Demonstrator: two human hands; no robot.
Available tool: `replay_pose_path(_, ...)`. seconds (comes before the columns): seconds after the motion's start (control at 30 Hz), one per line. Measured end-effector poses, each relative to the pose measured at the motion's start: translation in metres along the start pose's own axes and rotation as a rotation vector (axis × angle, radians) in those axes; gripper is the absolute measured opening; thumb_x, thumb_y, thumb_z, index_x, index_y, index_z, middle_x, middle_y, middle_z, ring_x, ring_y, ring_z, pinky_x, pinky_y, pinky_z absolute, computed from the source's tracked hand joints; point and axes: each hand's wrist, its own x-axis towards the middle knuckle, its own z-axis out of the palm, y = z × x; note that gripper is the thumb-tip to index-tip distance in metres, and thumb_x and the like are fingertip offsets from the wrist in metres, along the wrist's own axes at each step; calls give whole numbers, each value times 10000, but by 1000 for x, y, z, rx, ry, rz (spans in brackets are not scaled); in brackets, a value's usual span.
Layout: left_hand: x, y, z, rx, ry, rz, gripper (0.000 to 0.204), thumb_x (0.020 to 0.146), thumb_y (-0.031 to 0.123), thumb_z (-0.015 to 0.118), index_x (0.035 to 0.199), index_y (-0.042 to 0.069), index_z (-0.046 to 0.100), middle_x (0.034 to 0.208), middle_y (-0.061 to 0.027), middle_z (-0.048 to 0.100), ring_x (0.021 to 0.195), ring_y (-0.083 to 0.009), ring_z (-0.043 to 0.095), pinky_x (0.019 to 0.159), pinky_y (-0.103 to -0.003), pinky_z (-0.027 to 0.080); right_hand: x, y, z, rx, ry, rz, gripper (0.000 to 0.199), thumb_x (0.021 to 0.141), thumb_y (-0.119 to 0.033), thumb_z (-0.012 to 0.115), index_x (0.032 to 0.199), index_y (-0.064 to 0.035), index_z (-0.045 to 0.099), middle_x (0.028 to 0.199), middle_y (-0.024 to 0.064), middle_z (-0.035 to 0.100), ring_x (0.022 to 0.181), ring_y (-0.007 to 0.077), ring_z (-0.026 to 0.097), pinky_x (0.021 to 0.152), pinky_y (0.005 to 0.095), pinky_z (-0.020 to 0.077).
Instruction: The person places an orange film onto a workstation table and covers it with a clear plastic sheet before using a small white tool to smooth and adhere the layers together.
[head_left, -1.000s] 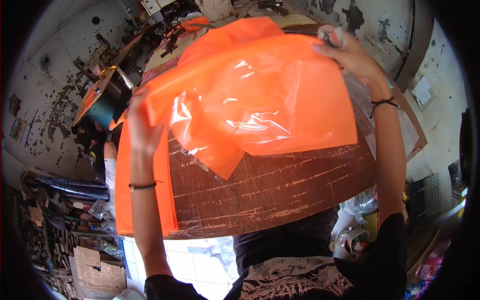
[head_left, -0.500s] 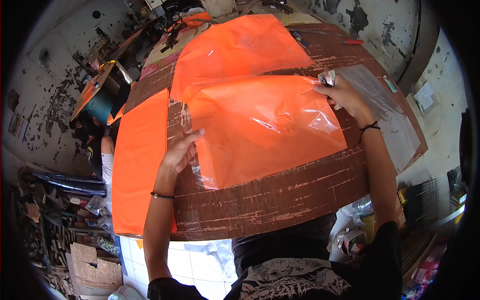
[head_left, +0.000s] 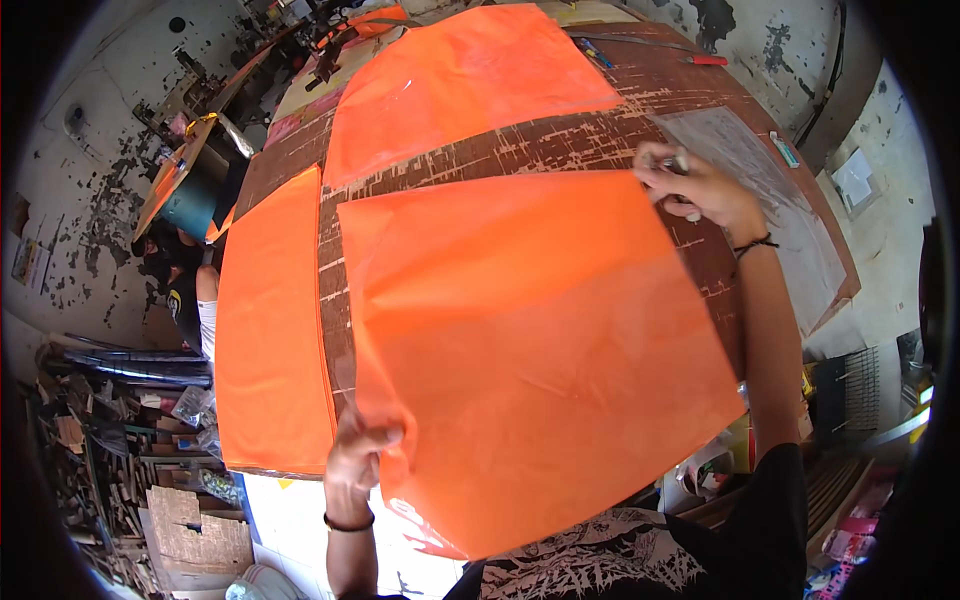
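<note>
A large orange sheet (head_left: 540, 350) with a glossy plastic look spreads in front of me, its near part hanging past the table's front edge toward my body. My left hand (head_left: 362, 450) pinches its left edge near the lower corner, thumb on top. At the sheet's far right corner, my right hand (head_left: 695, 188) is curled around a small silvery metal tool (head_left: 681, 160), mostly hidden by the fingers; whether it also grips the corner, I cannot tell. Another orange sheet (head_left: 470, 85) lies farther back, and a folded orange piece (head_left: 270, 340) lies at the left.
The worn brown table (head_left: 470, 160) carries a clear plastic sheet (head_left: 770, 200) at right, with a red-handled tool (head_left: 708, 60) and a small pale box (head_left: 784, 150). Another person (head_left: 190, 300) sits beyond the left edge. Scrap wood and cardboard (head_left: 200, 535) pile up at lower left.
The near orange sheet has come toward my body, away from the back sheet, and now covers the table's front edge. My left hand moved nearer with it; the right stayed at about the same place.
</note>
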Motion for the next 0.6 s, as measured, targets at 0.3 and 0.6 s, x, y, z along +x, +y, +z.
replay_pose_path(0.3, -30, -30, 3, 41, 170, 50, 518, 635, -81, 711, 1129, -8, 574, 925, -77, 638, 837, -184, 643, 751, -294, 511, 62, -1, 38, -199, 348, -8, 250, 862, -297, 685, 872, -115, 514, 713, -8, 557, 621, 59, 509, 437, 210, 333)
replay_pose_path(0.6, -30, -48, 12, 19, 53, 223, 503, 642, -111, 706, 1115, -19, 562, 852, -69, 625, 764, -187, 619, 690, -299, 510, -32, -45, 54, -287, 601, -750, 192, 869, -64, 656, 843, -63, 466, 823, 11, 588, 653, 23, 465, 523, 169, 360)
